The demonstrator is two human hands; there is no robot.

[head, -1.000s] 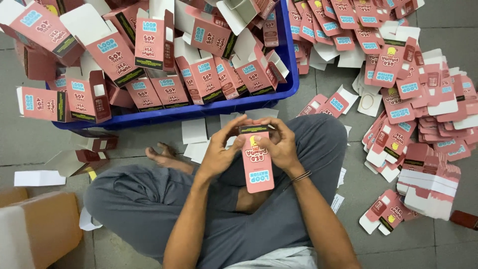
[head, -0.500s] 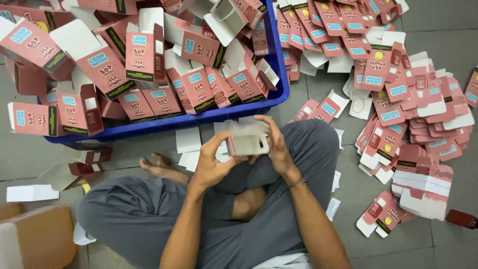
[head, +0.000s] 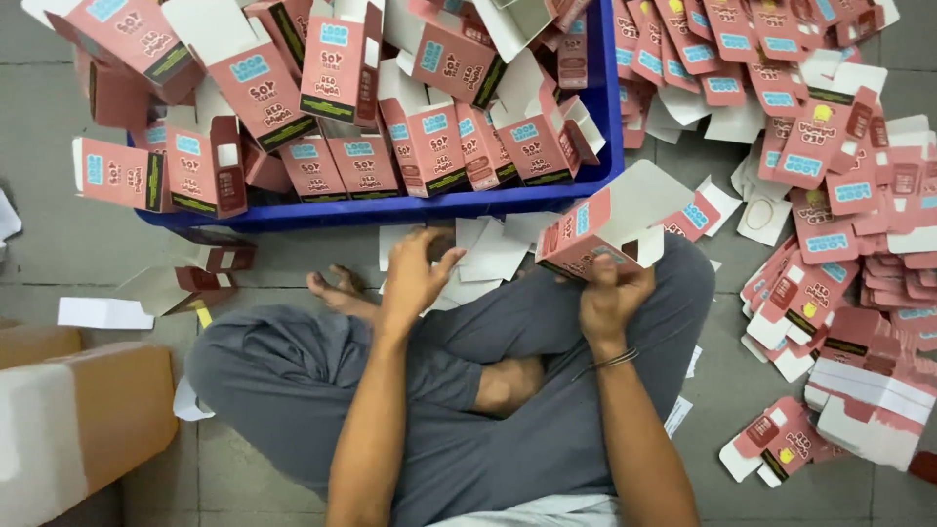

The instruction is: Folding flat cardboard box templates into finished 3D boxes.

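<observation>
My right hand [head: 611, 297] grips an opened pink carton [head: 610, 223] with a white inner flap, held above my right knee and tilted toward the blue crate [head: 429, 207]. My left hand [head: 415, 272] hovers beside it with fingers spread and nothing in it, above white paper slips [head: 485, 256] on the floor. The crate is piled high with several folded pink cartons [head: 420, 137]. I sit cross-legged in grey trousers.
Flat pink carton blanks [head: 825, 185] lie scattered and stacked on the floor to the right, with a thick stack [head: 869, 405] at lower right. A brown cardboard box [head: 83, 415] stands at lower left. Loose cartons [head: 195, 273] and paper lie left of my foot.
The carton went from a flat blank held in both hands to an opened box. My left hand let go, and my right hand carried the box up and to the right.
</observation>
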